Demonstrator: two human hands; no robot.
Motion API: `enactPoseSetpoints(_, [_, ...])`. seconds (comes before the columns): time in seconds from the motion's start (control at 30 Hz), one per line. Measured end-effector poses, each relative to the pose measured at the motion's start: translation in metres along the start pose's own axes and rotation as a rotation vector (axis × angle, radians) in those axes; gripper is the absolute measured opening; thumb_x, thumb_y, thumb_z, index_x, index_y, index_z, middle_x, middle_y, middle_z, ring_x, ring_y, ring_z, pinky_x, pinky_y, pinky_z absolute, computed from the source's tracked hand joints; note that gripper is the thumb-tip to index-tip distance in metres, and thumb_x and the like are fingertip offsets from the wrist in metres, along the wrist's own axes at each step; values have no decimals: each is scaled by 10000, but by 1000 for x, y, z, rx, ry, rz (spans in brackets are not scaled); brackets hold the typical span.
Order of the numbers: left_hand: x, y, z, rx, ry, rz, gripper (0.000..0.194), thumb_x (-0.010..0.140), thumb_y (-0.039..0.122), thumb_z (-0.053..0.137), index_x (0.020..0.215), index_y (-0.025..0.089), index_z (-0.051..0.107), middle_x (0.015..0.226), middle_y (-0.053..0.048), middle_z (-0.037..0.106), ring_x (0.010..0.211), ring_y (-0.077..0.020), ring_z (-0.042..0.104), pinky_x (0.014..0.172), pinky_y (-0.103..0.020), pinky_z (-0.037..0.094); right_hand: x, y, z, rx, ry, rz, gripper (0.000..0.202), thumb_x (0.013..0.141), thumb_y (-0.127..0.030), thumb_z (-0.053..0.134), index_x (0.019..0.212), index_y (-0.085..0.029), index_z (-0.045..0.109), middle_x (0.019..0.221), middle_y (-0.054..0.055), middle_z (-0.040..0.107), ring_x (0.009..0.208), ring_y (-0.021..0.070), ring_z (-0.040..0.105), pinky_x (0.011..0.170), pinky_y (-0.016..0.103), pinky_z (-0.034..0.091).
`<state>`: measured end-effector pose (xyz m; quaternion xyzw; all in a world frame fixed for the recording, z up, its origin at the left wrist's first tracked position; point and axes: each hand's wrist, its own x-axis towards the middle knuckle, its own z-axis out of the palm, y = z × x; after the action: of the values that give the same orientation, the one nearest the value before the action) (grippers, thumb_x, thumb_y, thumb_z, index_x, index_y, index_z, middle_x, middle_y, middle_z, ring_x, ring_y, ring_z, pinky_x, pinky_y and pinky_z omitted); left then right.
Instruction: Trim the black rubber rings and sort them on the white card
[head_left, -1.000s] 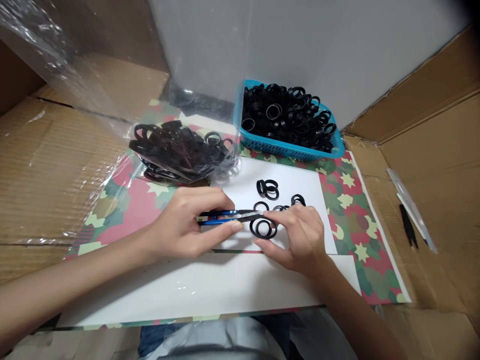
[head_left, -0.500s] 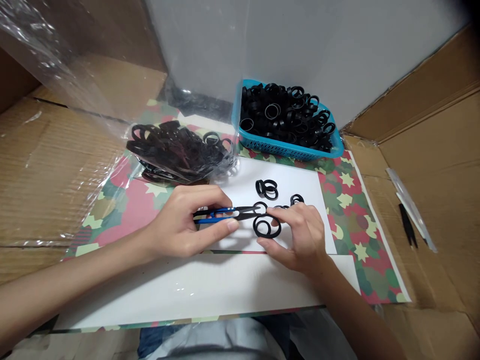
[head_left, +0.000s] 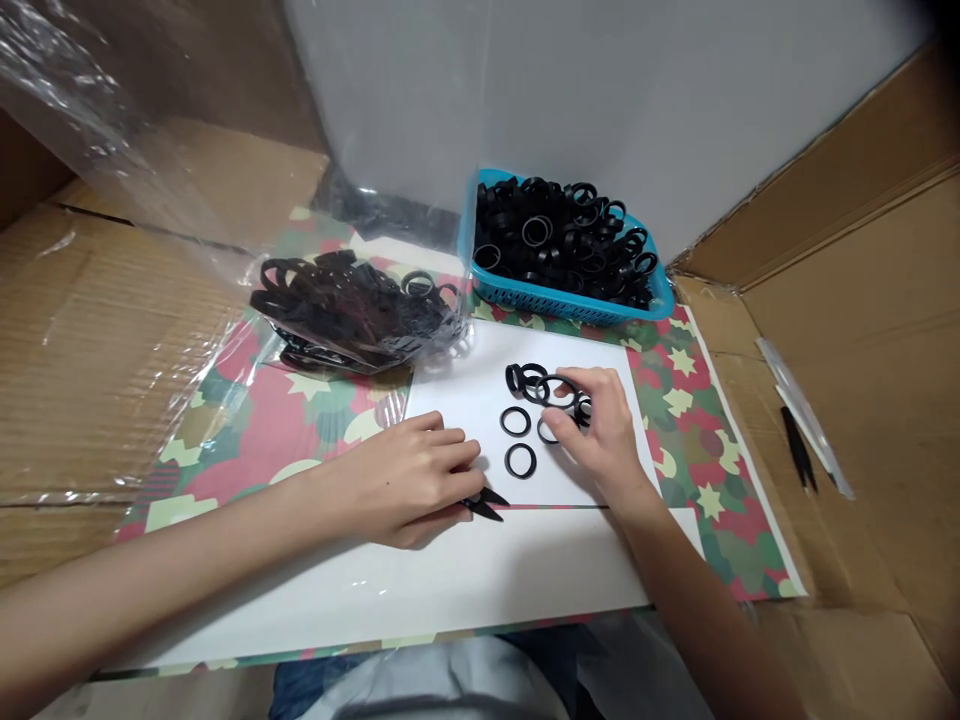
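Note:
My left hand [head_left: 420, 485] lies palm down low over the white sheet, its fingers curled over the thread snips. Only the snips' dark blades [head_left: 487, 503] stick out past the fingers, spread in a V. Thumb and fingertips of my right hand [head_left: 604, 425] pinch a larger black ring [head_left: 556, 391], held tilted above the sheet. Two flat black rings, one upper [head_left: 516, 421] and one lower [head_left: 520, 461], rest between the hands. Several more rings [head_left: 525, 380] sit just left of the held one. Others beneath my right hand are partly covered.
A blue basket [head_left: 570, 305] heaped with black rings stands at the back. To its left, a clear plastic bag [head_left: 352, 310] holds more black ring-shaped parts. Tweezers [head_left: 798, 447] and a clear strip [head_left: 810, 415] lie on cardboard at the right. Patterned paper [head_left: 247, 410] surrounds the white sheet [head_left: 465, 400].
My left hand has moved down and turned palm down with the snips, away from the rings. My right hand has lifted the larger ring up and away, leaving a smaller ring on the sheet.

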<state>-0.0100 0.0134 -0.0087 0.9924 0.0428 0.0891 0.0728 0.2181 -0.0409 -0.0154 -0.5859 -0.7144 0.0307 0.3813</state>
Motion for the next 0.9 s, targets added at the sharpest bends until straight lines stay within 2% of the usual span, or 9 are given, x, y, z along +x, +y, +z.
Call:
enactPoseSetpoints(0.13, [-1, 0, -4, -22, 54, -2, 205, 819, 379, 516, 782, 179, 538, 724, -34, 541, 643, -177, 497, 606, -329, 313, -3, -11, 10, -156, -156, -128, 281, 845, -388, 542, 1086, -247, 574, 922, 56, 562, 864, 212, 464, 769, 375, 379])
enactPoseSetpoints(0.27, [-4, -5, -4, -34, 290, -59, 216, 844, 357, 463, 802, 166, 554, 662, -24, 542, 586, -153, 477, 587, -321, 299, -6, -20, 20, -292, -253, -166, 438, 789, -548, 572, 1154, -306, 582, 1027, 81, 530, 945, 247, 428, 790, 395, 378])
enactPoseSetpoints(0.37, [-6, -10, -2, -5, 417, -141, 169, 854, 299, 465, 831, 162, 563, 676, -20, 560, 578, -138, 475, 590, -314, 283, -2, -16, 14, -220, -151, -127, 349, 833, -541, 512, 1006, -264, 634, 972, 79, 550, 933, 236, 443, 801, 395, 391])
enactPoseSetpoints(0.47, [-5, -13, 1, 3, 331, -178, 241, 847, 358, 477, 936, 161, 583, 766, -44, 579, 643, -160, 501, 615, -319, 279, 3, -6, 0, 4, 18, -53, 316, 925, -328, 416, 673, -202, 559, 708, 37, 551, 776, 181, 498, 739, 349, 408])
enactPoseSetpoints(0.53, [-3, -12, 2, -10, 251, -192, 337, 834, 417, 480, 1056, 181, 575, 859, -65, 578, 706, -182, 510, 637, -321, 282, 6, 0, -9, 136, 40, 17, 341, 931, -269, 392, 612, -199, 491, 602, 10, 517, 671, 153, 505, 659, 311, 411])
enactPoseSetpoints(0.6, [-2, -10, 3, -42, 199, -199, 414, 814, 442, 488, 1155, 214, 542, 921, -72, 561, 750, -197, 508, 658, -323, 290, 7, 1, -14, 194, -64, 72, 308, 938, -271, 372, 677, -196, 515, 609, 1, 537, 638, 136, 520, 617, 279, 405])
enactPoseSetpoints(0.67, [-1, -7, 3, -75, 143, -198, 445, 789, 433, 507, 1183, 226, 524, 942, -73, 545, 775, -209, 501, 677, -329, 298, 7, -2, -17, 162, -267, 49, 254, 936, -294, 384, 776, -192, 554, 673, 2, 585, 659, 126, 544, 638, 266, 400])
enactPoseSetpoints(0.8, [0, -7, 4, -78, 79, -214, 329, 769, 405, 535, 1014, 189, 569, 912, -71, 535, 751, -211, 473, 687, -345, 304, 7, -14, -18, 66, -692, -68, 250, 904, -363, 467, 750, -198, 573, 656, -18, 585, 641, 110, 536, 626, 239, 358])
enactPoseSetpoints(0.9, [-1, -10, 5, -85, 88, -236, 282, 791, 418, 522, 921, 172, 569, 878, -69, 532, 746, -210, 465, 680, -345, 301, 6, -16, -18, 44, -768, -62, 309, 923, -346, 436, 674, -188, 529, 609, -27, 519, 611, 99, 495, 587, 223, 328])
